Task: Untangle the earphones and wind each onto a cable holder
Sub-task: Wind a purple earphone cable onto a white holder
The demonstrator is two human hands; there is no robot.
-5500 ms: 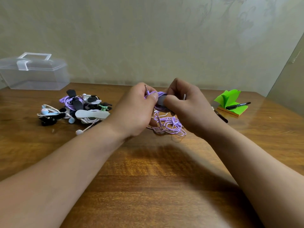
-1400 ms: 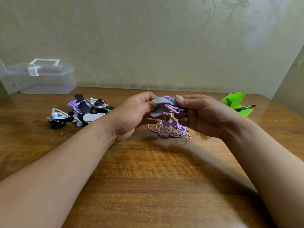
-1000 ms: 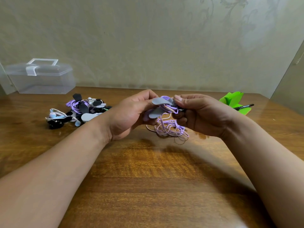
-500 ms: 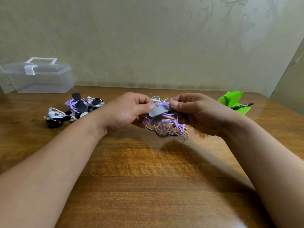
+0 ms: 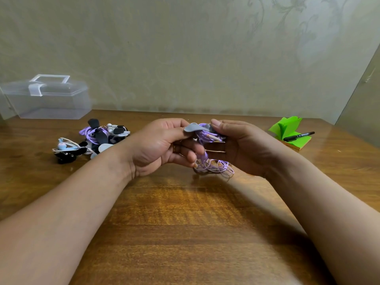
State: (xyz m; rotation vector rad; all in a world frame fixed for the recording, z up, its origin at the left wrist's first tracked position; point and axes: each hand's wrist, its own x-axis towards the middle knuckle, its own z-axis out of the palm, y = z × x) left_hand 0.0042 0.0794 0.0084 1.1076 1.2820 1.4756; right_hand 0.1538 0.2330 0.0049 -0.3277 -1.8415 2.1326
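Both hands hold a grey cable holder just above the wooden table. My left hand pinches its left flap between thumb and fingers. My right hand grips its right side, thumb on top. Purple earphone cable is wound round the holder's middle. The loose rest of that cable hangs down in tangled loops that touch the table between my hands.
A pile of wound earphones and holders, purple, white, blue and black, lies at the left. A clear plastic box stands at the back left. A green notepad with a black marker lies at the right.
Both hands have risen a little with the holder and turned palms more inward. More of the purple cable sits round the holder than 5.5 s ago. The pile has not moved.
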